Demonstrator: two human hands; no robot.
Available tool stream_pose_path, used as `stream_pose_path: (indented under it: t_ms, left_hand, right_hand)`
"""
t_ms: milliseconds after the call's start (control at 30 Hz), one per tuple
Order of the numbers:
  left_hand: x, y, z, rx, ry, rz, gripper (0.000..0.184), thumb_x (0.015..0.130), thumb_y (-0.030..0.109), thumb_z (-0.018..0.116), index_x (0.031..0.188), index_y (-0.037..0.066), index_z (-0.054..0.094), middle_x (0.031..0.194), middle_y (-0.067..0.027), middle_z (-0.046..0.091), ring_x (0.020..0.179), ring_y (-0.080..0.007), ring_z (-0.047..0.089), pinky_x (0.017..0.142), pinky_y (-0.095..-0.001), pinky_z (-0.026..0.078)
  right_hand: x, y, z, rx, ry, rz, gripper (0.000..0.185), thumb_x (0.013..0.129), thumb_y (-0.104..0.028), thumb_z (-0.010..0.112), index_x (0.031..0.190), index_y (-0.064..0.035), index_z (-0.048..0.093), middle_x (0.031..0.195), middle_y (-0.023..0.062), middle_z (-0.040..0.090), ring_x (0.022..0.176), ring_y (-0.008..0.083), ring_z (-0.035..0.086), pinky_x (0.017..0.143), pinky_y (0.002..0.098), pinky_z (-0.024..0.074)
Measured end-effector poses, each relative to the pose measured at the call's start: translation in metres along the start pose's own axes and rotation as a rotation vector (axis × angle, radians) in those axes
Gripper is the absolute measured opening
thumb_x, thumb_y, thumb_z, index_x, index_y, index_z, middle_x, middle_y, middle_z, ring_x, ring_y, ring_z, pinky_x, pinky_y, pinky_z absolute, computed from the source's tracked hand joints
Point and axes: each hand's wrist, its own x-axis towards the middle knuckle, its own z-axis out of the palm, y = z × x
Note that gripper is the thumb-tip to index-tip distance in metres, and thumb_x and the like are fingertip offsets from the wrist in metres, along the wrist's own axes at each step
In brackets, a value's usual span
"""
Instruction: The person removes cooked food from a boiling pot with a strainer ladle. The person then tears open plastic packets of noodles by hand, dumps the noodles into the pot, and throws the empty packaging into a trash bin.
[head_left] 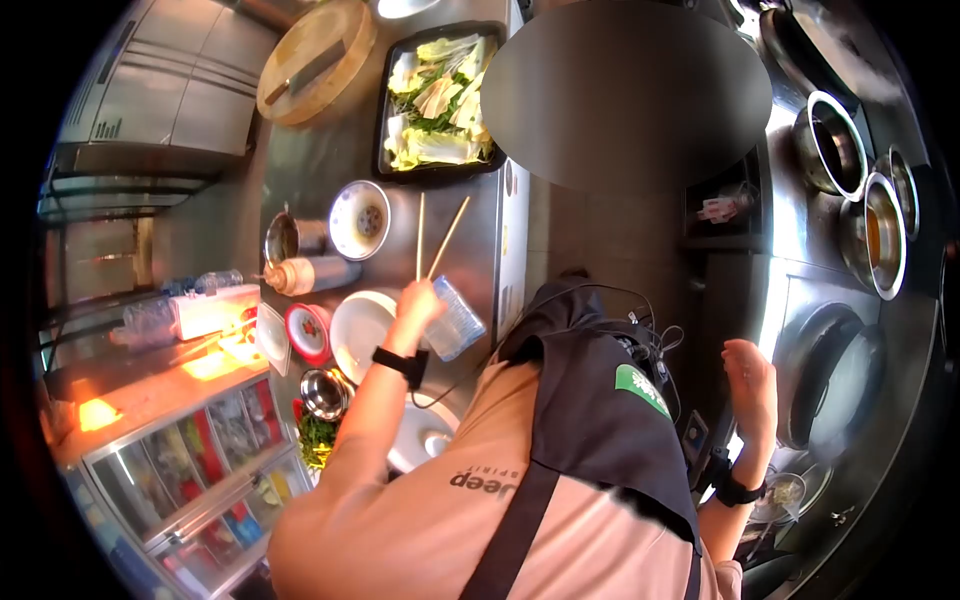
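Note:
My left hand (pixel 416 302) is closed round a pair of chopsticks (pixel 436 242), which point away from me with their tips apart. Close to that hand, a clear plastic container (pixel 457 318) sits at the counter's edge. A white bowl (pixel 362 335) lies just left of the hand, partly covered by my forearm. Over on the right, my right hand (pixel 751 388) hangs in front of the stove side with its fingers loosely bent. Nothing shows in it. Farther up the counter is a black tray (pixel 383 150) of cabbage leaves and greens (pixel 440 100).
A round chopping board (pixel 350 30) bears a cleaver (pixel 315 70). Nearby stand a patterned bowl (pixel 359 220), a squeeze bottle (pixel 310 275) and a red-rimmed bowl (pixel 308 333). Metal bowls (pixel 832 145) and a wok (pixel 815 375) line the right. A blurred oval hides the top centre.

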Motion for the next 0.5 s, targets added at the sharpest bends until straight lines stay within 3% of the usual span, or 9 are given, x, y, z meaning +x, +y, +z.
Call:
stream_pose_path:
  t_ms: [33,133,200,367,500]
  left_hand:
    - [0.005,-0.004,0.023,0.099,-0.004,0.023,0.048,0.070,0.020,0.071,0.112,0.002,0.058,0.117,-0.0215,0.058,0.107,-0.0355,0.058,0.085,-0.0432,0.050]
    - [0.016,-0.010,0.074,0.168,0.188,-0.008,0.060,0.066,0.023,0.080,0.114,0.002,0.052,0.114,-0.0170,0.055,0.108,-0.0346,0.054,0.086,-0.0443,0.048]
    - [0.023,-0.012,0.082,0.164,0.327,0.015,0.069,0.065,0.020,0.081,0.122,0.004,0.046,0.120,-0.0159,0.048,0.113,-0.0352,0.048,0.090,-0.0450,0.045]
    - [0.009,-0.012,0.065,-0.002,0.380,0.016,0.067,0.064,0.019,0.083,0.121,0.008,0.048,0.118,-0.0145,0.048,0.110,-0.0340,0.048,0.091,-0.0445,0.044]
    - [0.031,-0.037,0.071,-0.022,0.360,0.091,0.058,0.059,0.021,0.085,0.108,0.010,0.057,0.114,-0.0130,0.050,0.111,-0.0339,0.046,0.090,-0.0445,0.043]
  right_hand:
    - [0.009,-0.009,0.001,-0.002,-0.008,-0.001,0.017,0.088,-0.003,0.056,0.105,0.0003,0.060,0.090,0.0122,0.066,0.085,0.0190,0.063,0.076,0.0293,0.0488]
    - [0.029,-0.023,0.006,0.042,-0.076,0.006,0.017,0.088,-0.002,0.056,0.104,0.0007,0.060,0.091,0.0113,0.065,0.085,0.0186,0.063,0.075,0.0293,0.0491]
    - [0.038,-0.029,0.010,0.048,-0.066,-0.141,0.014,0.088,-0.005,0.057,0.100,0.0001,0.061,0.089,0.0106,0.064,0.078,0.0174,0.063,0.069,0.0271,0.0494]
    - [0.052,-0.040,0.006,0.066,-0.131,-0.149,0.015,0.086,-0.001,0.057,0.101,-0.0001,0.061,0.090,0.0095,0.064,0.080,0.0171,0.062,0.071,0.0262,0.0493]
    - [0.051,-0.043,-0.003,0.052,-0.107,-0.196,0.015,0.086,-0.002,0.058,0.101,-0.0008,0.062,0.090,0.0092,0.065,0.079,0.0177,0.063,0.070,0.0270,0.0493]
